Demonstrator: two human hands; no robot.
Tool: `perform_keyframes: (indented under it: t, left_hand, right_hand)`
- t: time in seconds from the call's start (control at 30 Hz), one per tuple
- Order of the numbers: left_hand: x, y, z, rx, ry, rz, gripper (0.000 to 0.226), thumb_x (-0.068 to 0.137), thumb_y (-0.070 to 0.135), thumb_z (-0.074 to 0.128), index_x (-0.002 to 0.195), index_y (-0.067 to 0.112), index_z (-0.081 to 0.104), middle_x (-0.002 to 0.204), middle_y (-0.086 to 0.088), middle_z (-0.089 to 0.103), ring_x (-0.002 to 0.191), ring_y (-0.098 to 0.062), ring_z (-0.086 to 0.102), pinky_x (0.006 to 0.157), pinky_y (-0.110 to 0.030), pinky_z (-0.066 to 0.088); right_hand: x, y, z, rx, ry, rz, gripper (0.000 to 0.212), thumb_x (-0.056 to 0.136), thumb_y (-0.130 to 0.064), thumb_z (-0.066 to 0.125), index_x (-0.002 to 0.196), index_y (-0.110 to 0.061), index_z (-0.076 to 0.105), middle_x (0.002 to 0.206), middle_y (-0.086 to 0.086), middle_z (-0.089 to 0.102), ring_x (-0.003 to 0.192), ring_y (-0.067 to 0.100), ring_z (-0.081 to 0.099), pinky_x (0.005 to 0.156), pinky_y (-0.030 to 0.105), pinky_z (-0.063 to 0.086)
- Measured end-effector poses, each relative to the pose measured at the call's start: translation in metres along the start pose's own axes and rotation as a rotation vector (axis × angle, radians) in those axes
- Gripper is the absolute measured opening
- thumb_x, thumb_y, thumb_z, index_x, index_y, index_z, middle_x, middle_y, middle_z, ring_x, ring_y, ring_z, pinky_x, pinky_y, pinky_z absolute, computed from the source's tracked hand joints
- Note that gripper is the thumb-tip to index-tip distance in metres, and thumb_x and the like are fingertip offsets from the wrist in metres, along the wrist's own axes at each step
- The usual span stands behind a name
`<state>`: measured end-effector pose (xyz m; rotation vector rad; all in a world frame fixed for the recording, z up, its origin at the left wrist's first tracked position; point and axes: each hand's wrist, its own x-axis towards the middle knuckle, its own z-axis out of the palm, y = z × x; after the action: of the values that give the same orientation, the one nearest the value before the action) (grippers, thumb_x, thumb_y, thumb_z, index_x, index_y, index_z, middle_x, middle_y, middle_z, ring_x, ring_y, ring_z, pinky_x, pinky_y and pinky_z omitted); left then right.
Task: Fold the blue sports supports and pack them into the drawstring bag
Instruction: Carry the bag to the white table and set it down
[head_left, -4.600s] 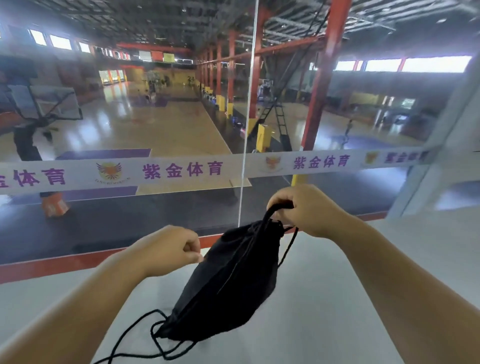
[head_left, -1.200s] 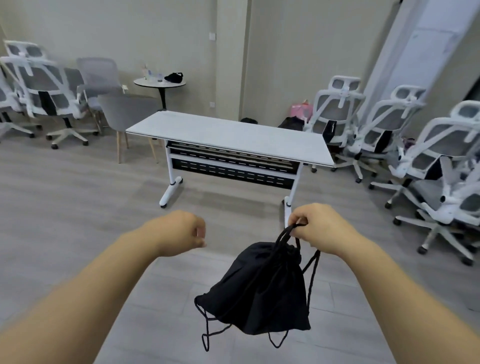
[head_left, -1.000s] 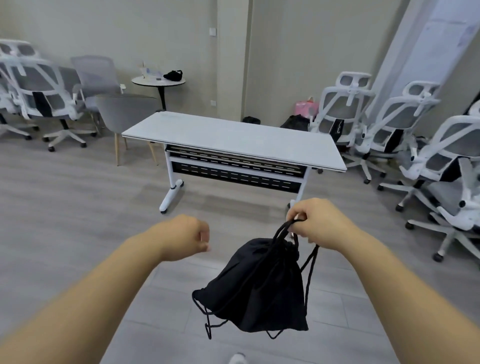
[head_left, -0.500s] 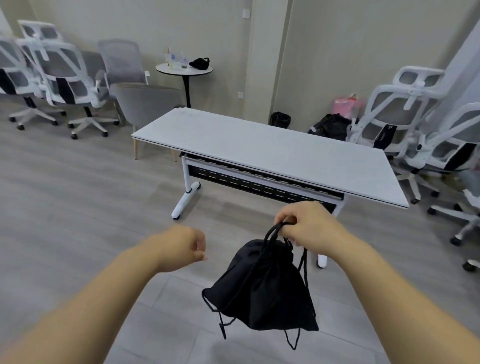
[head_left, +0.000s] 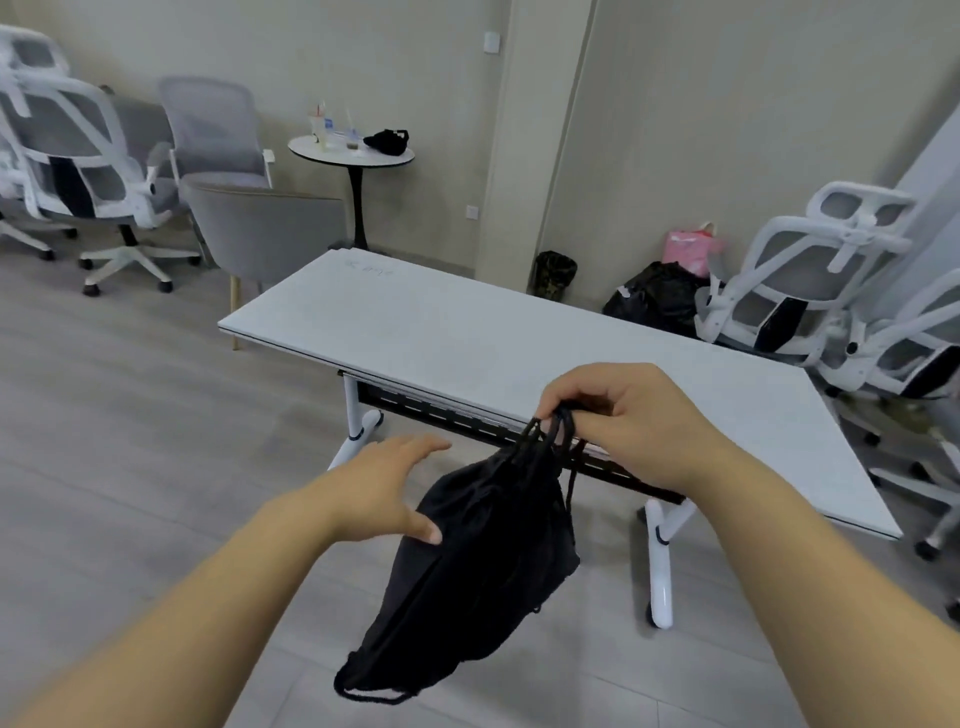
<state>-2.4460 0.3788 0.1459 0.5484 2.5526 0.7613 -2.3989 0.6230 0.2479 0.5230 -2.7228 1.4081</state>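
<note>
Black drawstring bag (head_left: 483, 545) hung in mid-air before a white table (head_left: 519, 343), right hand (head_left: 623, 415) pinched on its cords (head_left: 550, 431), left hand (head_left: 384, 488) spread open, thumb touching the bag's side, gripping nothing.

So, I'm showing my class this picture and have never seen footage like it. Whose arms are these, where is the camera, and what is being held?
There is no machine here. The camera sits on a person's head and looks forward and down, so the two bare arms reaching in from the bottom edge are the wearer's own. The right hand pinches the cords of a black drawstring bag, which hangs in the air, closed at the top. The left hand is open, its thumb against the bag's side. Ahead stands a white table; nothing shows on its top. The blue sports supports are not visible, so whether they are inside the bag cannot be told.
</note>
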Motion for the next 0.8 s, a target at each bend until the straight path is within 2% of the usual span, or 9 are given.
perform_keyframes:
  t: [0.07, 0.13, 0.17, 0.23, 0.47, 0.57, 0.63, 0.7, 0.8]
  left_hand:
    - [0.025, -0.01, -0.02, -0.06, -0.024, 0.019, 0.089, 0.061, 0.044, 0.08, 0.135, 0.05, 0.03, 0.138, 0.022, 0.04, 0.128, -0.005, 0.04, 0.107, -0.031, 0.036]
    - [0.051, -0.021, -0.037, -0.184, 0.008, 0.066, 0.058, 0.068, 0.036, 0.078, 0.115, 0.055, 0.049, 0.121, 0.024, 0.057, 0.109, 0.003, 0.055, 0.093, -0.024, 0.045]
    - [0.065, -0.025, -0.045, -0.24, 0.052, 0.078, 0.043, 0.072, 0.029, 0.075, 0.105, 0.05, 0.057, 0.109, 0.02, 0.065, 0.098, 0.004, 0.06, 0.087, -0.024, 0.049]
    - [0.081, -0.029, -0.057, -0.286, 0.151, 0.093, 0.026, 0.076, 0.02, 0.068, 0.096, 0.037, 0.066, 0.097, 0.015, 0.07, 0.094, -0.002, 0.064, 0.091, -0.036, 0.05]
    - [0.145, -0.042, -0.116, -0.216, 0.254, 0.097, 0.023, 0.084, 0.013, 0.06, 0.084, 0.036, 0.065, 0.086, 0.012, 0.069, 0.086, -0.015, 0.064, 0.085, -0.035, 0.05]
    - [0.175, -0.037, -0.147, -0.172, 0.332, 0.111, 0.025, 0.085, 0.012, 0.06, 0.085, 0.035, 0.067, 0.089, 0.015, 0.069, 0.087, -0.011, 0.064, 0.085, -0.032, 0.049]
    - [0.197, -0.028, -0.167, -0.114, 0.376, 0.138, 0.027, 0.085, 0.01, 0.059, 0.086, 0.036, 0.067, 0.089, 0.019, 0.068, 0.087, -0.001, 0.06, 0.081, -0.021, 0.047]
    - [0.218, -0.018, -0.19, -0.047, 0.403, 0.15, 0.027, 0.086, 0.009, 0.059, 0.088, 0.034, 0.068, 0.087, 0.019, 0.068, 0.089, 0.005, 0.057, 0.076, -0.01, 0.042]
    - [0.25, -0.007, -0.226, 0.064, 0.413, 0.17, 0.029, 0.084, 0.009, 0.059, 0.09, 0.036, 0.067, 0.089, 0.016, 0.069, 0.087, 0.0, 0.06, 0.082, -0.023, 0.048]
  right_hand:
    - [0.032, 0.001, -0.006, 0.081, 0.033, -0.049, 0.035, 0.08, 0.015, 0.062, 0.076, -0.018, 0.071, 0.073, -0.007, 0.071, 0.072, 0.006, 0.067, 0.074, 0.017, 0.053]
    - [0.06, 0.006, -0.01, 0.141, 0.084, -0.089, 0.033, 0.079, 0.015, 0.063, 0.077, -0.017, 0.071, 0.073, -0.007, 0.071, 0.071, 0.007, 0.067, 0.074, 0.016, 0.052]
    - [0.075, 0.011, -0.011, 0.157, 0.102, -0.098, 0.033, 0.079, 0.015, 0.064, 0.077, -0.017, 0.071, 0.074, -0.007, 0.071, 0.071, 0.007, 0.067, 0.074, 0.016, 0.052]
    - [0.093, 0.02, -0.012, 0.157, 0.118, -0.096, 0.032, 0.079, 0.014, 0.064, 0.078, -0.018, 0.07, 0.075, -0.007, 0.072, 0.072, 0.006, 0.067, 0.074, 0.016, 0.052]
    - [0.17, 0.063, -0.045, -0.252, -0.02, 0.078, 0.042, 0.086, 0.004, 0.057, 0.079, -0.035, 0.07, 0.087, -0.016, 0.07, 0.079, -0.004, 0.062, 0.07, 0.007, 0.046]
    - [0.21, 0.079, -0.059, -0.293, -0.039, 0.164, 0.035, 0.088, -0.006, 0.052, 0.092, -0.037, 0.067, 0.091, -0.024, 0.062, 0.079, -0.015, 0.056, 0.06, 0.005, 0.041]
    - [0.24, 0.09, -0.062, -0.297, -0.089, 0.152, 0.025, 0.088, -0.027, 0.06, 0.108, -0.042, 0.06, 0.108, -0.027, 0.057, 0.099, -0.012, 0.054, 0.078, 0.01, 0.043]
    - [0.274, 0.096, -0.063, -0.32, -0.192, 0.134, 0.049, 0.081, -0.045, 0.067, 0.126, -0.047, 0.047, 0.129, -0.027, 0.046, 0.12, -0.003, 0.045, 0.096, 0.024, 0.04]
    - [0.331, 0.1, -0.066, -0.298, -0.292, 0.126, 0.07, 0.076, -0.049, 0.072, 0.136, -0.051, 0.036, 0.141, -0.02, 0.039, 0.128, 0.004, 0.04, 0.101, 0.029, 0.037]
